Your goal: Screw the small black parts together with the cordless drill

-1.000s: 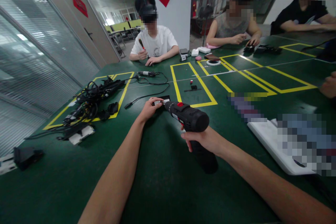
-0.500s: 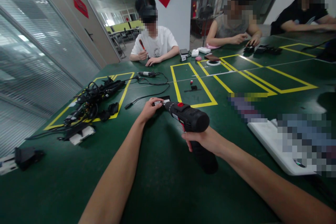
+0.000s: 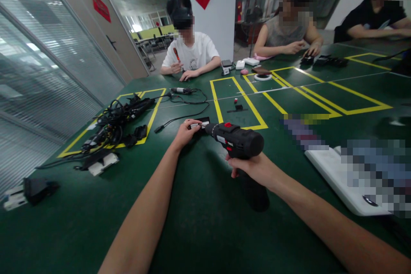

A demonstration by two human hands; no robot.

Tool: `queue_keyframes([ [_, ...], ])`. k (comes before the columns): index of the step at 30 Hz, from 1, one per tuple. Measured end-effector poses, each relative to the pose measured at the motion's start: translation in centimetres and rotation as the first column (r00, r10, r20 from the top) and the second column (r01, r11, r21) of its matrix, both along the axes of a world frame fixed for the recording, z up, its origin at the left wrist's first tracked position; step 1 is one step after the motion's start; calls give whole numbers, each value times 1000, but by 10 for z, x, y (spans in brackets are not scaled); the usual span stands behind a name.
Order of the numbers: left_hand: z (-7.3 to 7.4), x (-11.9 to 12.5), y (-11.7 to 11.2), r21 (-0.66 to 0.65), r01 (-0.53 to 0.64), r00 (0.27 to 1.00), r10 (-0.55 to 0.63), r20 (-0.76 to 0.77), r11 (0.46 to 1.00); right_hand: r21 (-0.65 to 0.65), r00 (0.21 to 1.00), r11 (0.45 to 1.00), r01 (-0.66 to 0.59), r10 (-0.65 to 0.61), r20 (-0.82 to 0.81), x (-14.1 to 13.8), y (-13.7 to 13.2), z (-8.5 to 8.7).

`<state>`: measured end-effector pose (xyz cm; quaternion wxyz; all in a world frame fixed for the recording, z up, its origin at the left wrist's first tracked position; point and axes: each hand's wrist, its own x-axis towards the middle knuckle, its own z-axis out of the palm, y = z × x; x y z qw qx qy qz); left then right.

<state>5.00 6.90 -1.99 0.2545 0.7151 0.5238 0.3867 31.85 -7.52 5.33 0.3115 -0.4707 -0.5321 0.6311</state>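
A black cordless drill [image 3: 240, 139] with red buttons lies nearly level in my right hand [image 3: 245, 166], which is wrapped round its grip. Its chuck points left, at a small black and silver-white part [image 3: 203, 121] on the green table. My left hand [image 3: 186, 132] is closed on that part, thumb and fingers pinching it at the drill's tip. The part's far side shows dark, and its exact kind is too small to make out. Whether the bit touches it I cannot tell.
Left lies a heap of black cables [image 3: 115, 120], with black-and-white pieces [image 3: 101, 162] in front. A cable with a plug [image 3: 159, 129] runs behind my left hand. A white device [image 3: 340, 184] stands at right. Opposite, a person [image 3: 192, 53] holds a red-handled screwdriver [image 3: 176, 55]; others sit further right.
The drill and my right hand have shifted slightly right, and the drill sits a little more level. My left hand keeps hold of the part. The whole view has moved slightly.
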Motion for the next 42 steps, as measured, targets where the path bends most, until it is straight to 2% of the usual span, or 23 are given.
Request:
queue_keyframes([
  [3, 2, 1, -1, 6, 3, 1000, -3, -1, 1000, 9, 998, 998, 56, -56, -22, 1, -2, 0],
  [6, 3, 2, -2, 6, 0, 1000, 0, 1, 1000, 53, 997, 997, 64, -62, -41, 4, -3, 3],
  [11, 3, 2, -3, 1, -17, 1000, 17, -1, 1000, 40, 996, 995, 86, -84, -36, 10, -5, 9],
  [23, 2, 0, -1, 16, 9, 1000, -9, -13, 1000, 52, 1000, 998, 21, -20, -16, 1, -14, 8],
  [42, 2, -1, 0, 13, 5, 1000, -5, -13, 1000, 103, 999, 994, 21, -25, 36, 0, -13, 7],
])
